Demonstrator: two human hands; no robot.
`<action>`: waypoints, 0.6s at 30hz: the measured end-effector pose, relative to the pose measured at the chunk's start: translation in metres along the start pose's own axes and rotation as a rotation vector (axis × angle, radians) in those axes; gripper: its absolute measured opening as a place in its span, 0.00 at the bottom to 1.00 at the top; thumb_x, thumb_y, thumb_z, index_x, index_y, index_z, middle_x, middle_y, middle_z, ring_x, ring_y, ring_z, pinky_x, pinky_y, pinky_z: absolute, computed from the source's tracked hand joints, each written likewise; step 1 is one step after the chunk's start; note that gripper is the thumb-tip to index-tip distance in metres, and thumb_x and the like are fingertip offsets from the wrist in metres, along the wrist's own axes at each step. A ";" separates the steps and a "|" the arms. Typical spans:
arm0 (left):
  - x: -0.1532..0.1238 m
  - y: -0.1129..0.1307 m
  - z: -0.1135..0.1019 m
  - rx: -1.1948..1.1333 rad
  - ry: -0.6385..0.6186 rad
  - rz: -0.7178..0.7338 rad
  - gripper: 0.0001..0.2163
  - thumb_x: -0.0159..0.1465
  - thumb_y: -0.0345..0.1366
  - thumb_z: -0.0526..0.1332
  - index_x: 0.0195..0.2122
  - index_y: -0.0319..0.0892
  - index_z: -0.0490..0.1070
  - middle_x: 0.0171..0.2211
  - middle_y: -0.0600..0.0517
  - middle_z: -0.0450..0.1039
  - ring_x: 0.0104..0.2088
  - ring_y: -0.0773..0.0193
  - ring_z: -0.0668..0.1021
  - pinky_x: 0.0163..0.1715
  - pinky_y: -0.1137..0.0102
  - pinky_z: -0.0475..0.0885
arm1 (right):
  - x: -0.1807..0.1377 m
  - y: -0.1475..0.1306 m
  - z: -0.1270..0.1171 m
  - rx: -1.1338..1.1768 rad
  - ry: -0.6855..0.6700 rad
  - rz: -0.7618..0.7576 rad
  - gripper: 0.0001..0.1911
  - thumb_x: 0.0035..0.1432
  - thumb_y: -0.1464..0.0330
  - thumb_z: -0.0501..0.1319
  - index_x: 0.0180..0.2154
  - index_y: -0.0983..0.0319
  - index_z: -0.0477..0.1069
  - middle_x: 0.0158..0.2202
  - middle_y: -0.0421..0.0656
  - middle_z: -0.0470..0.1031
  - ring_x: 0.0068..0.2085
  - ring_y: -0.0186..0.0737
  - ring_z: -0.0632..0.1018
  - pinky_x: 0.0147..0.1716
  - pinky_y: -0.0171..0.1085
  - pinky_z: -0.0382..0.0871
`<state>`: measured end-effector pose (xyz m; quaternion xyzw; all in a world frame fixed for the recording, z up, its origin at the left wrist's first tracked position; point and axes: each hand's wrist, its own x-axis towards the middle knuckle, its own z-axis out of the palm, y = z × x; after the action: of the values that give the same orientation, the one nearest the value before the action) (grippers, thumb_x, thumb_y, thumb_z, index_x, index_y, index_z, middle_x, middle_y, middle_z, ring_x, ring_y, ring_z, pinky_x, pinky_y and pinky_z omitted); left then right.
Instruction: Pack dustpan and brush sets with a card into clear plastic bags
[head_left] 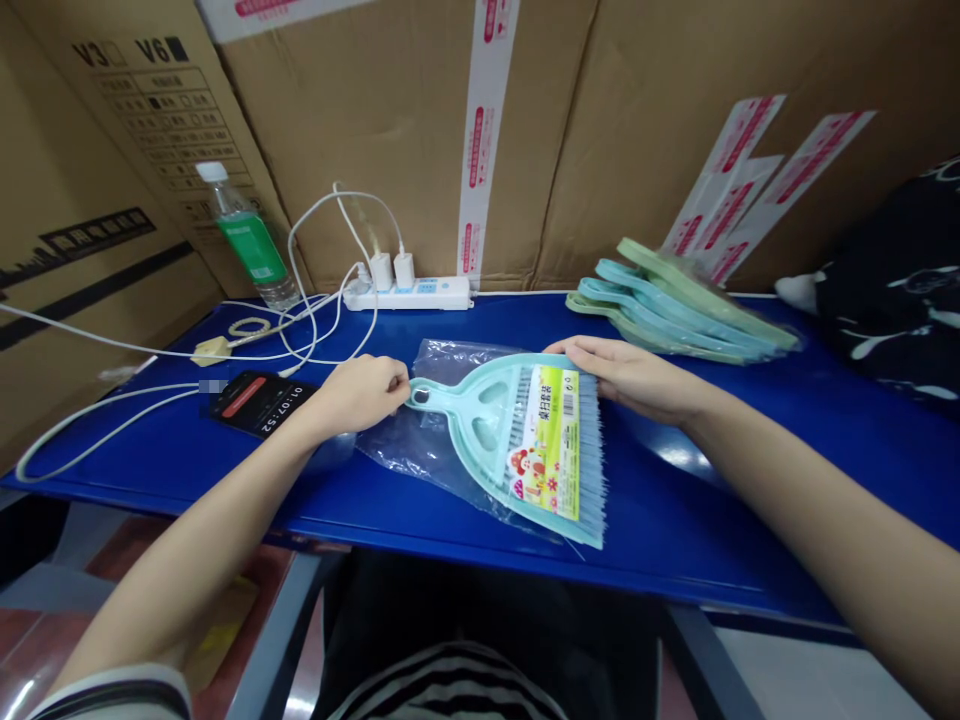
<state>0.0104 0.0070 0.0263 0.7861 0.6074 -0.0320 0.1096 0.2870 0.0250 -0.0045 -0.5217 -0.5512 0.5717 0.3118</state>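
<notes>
A light-blue dustpan (469, 425) with a matching brush (592, 460) nested in it lies over a clear plastic bag (427, 450) on the blue table. A yellow-green label card (551, 440) with a cartoon figure sits across the bristles. My left hand (367, 392) is closed at the tip of the dustpan's handle, fingers curled around its end. My right hand (626, 375) grips the far corner of the dustpan's wide end, thumb on top; its other fingers are partly hidden beneath.
Several bagged green and blue dustpan sets (675, 300) are stacked at the back right. A phone (262, 402) showing a timer lies left of my left hand. Behind it are white cables (300, 250), a power strip (435, 293) and a water bottle (251, 240). Cardboard (405, 130) walls the back.
</notes>
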 end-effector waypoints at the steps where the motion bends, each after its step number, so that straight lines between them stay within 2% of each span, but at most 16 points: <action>1: 0.000 0.001 0.000 0.014 -0.003 -0.008 0.11 0.62 0.29 0.52 0.26 0.41 0.70 0.24 0.54 0.77 0.26 0.65 0.76 0.32 0.70 0.64 | 0.000 -0.001 0.001 0.024 0.003 0.018 0.09 0.65 0.63 0.55 0.39 0.61 0.69 0.35 0.42 0.73 0.36 0.36 0.73 0.35 0.34 0.68; 4: -0.001 0.003 -0.001 0.067 -0.006 -0.047 0.11 0.62 0.29 0.52 0.29 0.42 0.73 0.24 0.53 0.77 0.27 0.63 0.76 0.30 0.70 0.63 | -0.001 -0.003 0.003 0.087 0.004 0.086 0.10 0.68 0.63 0.49 0.46 0.59 0.64 0.40 0.46 0.75 0.38 0.38 0.77 0.36 0.36 0.72; 6: -0.001 0.004 -0.001 0.103 -0.002 -0.075 0.11 0.62 0.30 0.51 0.30 0.42 0.73 0.25 0.53 0.77 0.27 0.62 0.76 0.30 0.70 0.63 | -0.001 -0.004 0.004 0.112 0.000 0.121 0.13 0.67 0.64 0.51 0.51 0.59 0.61 0.43 0.48 0.75 0.41 0.40 0.78 0.36 0.37 0.73; 11: 0.000 0.006 0.002 0.170 0.028 -0.081 0.12 0.64 0.31 0.51 0.30 0.42 0.74 0.27 0.51 0.77 0.30 0.59 0.77 0.29 0.69 0.62 | 0.000 -0.001 0.006 0.156 -0.034 0.102 0.36 0.52 0.70 0.64 0.59 0.55 0.52 0.43 0.45 0.76 0.47 0.44 0.78 0.38 0.37 0.75; 14: -0.001 0.005 0.003 0.217 0.049 -0.079 0.13 0.64 0.31 0.51 0.30 0.42 0.74 0.28 0.49 0.78 0.32 0.57 0.78 0.29 0.69 0.63 | 0.003 0.006 0.005 0.140 -0.044 0.020 0.36 0.48 0.66 0.68 0.56 0.54 0.54 0.41 0.43 0.76 0.47 0.46 0.78 0.38 0.39 0.74; 18: -0.003 0.004 0.005 0.259 0.068 -0.073 0.13 0.65 0.32 0.50 0.32 0.42 0.75 0.31 0.48 0.78 0.34 0.55 0.79 0.30 0.68 0.64 | 0.007 0.012 0.002 0.085 -0.034 -0.040 0.26 0.44 0.62 0.71 0.44 0.55 0.63 0.41 0.41 0.77 0.47 0.46 0.77 0.38 0.40 0.73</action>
<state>0.0142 0.0022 0.0229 0.7717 0.6298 -0.0876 -0.0146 0.2865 0.0284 -0.0181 -0.4871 -0.5417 0.5970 0.3359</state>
